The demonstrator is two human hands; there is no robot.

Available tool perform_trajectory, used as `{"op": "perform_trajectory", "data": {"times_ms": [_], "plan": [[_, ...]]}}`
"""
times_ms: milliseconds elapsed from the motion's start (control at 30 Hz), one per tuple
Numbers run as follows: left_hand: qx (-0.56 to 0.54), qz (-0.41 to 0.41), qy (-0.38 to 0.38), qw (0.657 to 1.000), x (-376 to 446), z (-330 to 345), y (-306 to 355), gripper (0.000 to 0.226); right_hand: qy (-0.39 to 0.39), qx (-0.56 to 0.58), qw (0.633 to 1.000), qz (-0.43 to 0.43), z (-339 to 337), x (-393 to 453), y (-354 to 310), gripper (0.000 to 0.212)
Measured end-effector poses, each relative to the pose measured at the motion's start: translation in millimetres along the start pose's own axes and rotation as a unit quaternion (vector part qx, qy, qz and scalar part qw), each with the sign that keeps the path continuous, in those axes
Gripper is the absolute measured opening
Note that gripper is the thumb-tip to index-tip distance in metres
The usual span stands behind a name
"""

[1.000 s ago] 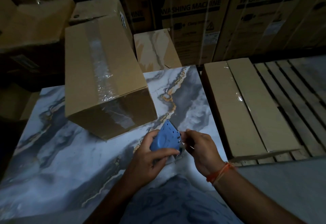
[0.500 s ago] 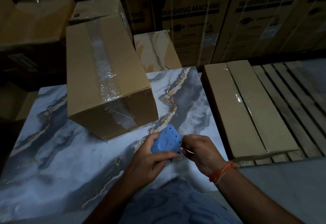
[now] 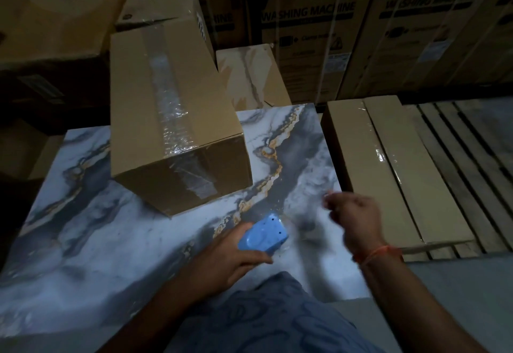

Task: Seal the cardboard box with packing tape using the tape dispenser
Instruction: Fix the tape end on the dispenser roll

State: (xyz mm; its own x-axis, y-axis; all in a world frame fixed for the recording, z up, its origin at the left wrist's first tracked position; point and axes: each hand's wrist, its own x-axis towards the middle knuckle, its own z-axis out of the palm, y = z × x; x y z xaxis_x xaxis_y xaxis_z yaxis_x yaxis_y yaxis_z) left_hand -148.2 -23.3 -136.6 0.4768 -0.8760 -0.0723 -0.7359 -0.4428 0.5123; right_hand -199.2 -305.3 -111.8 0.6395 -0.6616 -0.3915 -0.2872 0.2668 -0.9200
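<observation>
Head view. My left hand point(image 3: 236, 255) is closed around the blue tape dispenser point(image 3: 263, 234), held low over the near part of the marble-patterned tabletop point(image 3: 91, 241), just in front of my body. My right hand point(image 3: 355, 219) is raised to the right of the dispenser and apart from it — it is motion-blurred, fingers loosely curled, and I cannot tell whether it pinches anything. An orange thread band point(image 3: 374, 254) circles that wrist.

The cardboard box point(image 3: 155, 108) lies on the far-left part of the tabletop, long side running away from me. A strip of clear packing tape point(image 3: 169, 111) runs along the middle of its top face and folds down over the near end face; the tape looks wrinkled near that edge.

To the right, beside the tabletop, a flat taped carton point(image 3: 388, 169) rests on a wooden pallet point(image 3: 458, 158). Large printed washing machine cartons point(image 3: 311, 27) stand at the far side — more plain boxes are stacked far left.
</observation>
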Motion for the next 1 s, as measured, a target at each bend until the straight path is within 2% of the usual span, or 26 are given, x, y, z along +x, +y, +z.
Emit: {"op": "perform_trajectory", "data": {"times_ms": [67, 200, 400, 533, 700, 767, 833, 900, 967, 1000], "plan": [[0.020, -0.009, -0.026, 0.999, -13, 3, -12, 0.026, 0.004, 0.004, 1.000, -0.009, -22, 21, -15, 0.027], [0.064, -0.045, -0.092, 0.993, -12, 9, -21, 0.031, -0.061, -0.062, 0.996, -0.018, -32, 28, -19, 0.023], [0.080, -0.074, -0.171, 0.979, 20, 20, -7, 0.037, -0.063, -0.032, 0.997, -0.031, -19, 22, -12, 0.013], [0.001, -0.124, -0.136, 0.983, 37, 29, -1, 0.045, -0.094, -0.112, 0.982, -0.120, -18, 15, -11, 0.014], [-0.170, -0.205, -0.016, 0.964, 54, 36, -4, 0.035, -0.121, -0.232, 0.940, -0.218, -6, 5, -1, 0.015], [-0.260, -0.263, 0.026, 0.929, 58, 41, -5, 0.030, -0.137, -0.276, 0.918, -0.248, 2, -8, 8, 0.008], [-0.337, -0.328, 0.072, 0.880, 61, 48, -6, 0.028, -0.154, -0.302, 0.899, -0.275, 11, -26, 19, 0.006], [-0.418, -0.356, 0.103, 0.829, 63, 53, -1, 0.031, -0.165, -0.327, 0.879, -0.306, 21, -45, 33, 0.008], [-0.493, -0.366, 0.096, 0.783, 64, 52, 1, 0.027, -0.165, -0.341, 0.868, -0.321, 31, -63, 44, 0.011], [-0.505, -0.359, 0.085, 0.780, 62, 49, -1, 0.025, -0.158, -0.343, 0.870, -0.317, 35, -71, 49, 0.012]]}}
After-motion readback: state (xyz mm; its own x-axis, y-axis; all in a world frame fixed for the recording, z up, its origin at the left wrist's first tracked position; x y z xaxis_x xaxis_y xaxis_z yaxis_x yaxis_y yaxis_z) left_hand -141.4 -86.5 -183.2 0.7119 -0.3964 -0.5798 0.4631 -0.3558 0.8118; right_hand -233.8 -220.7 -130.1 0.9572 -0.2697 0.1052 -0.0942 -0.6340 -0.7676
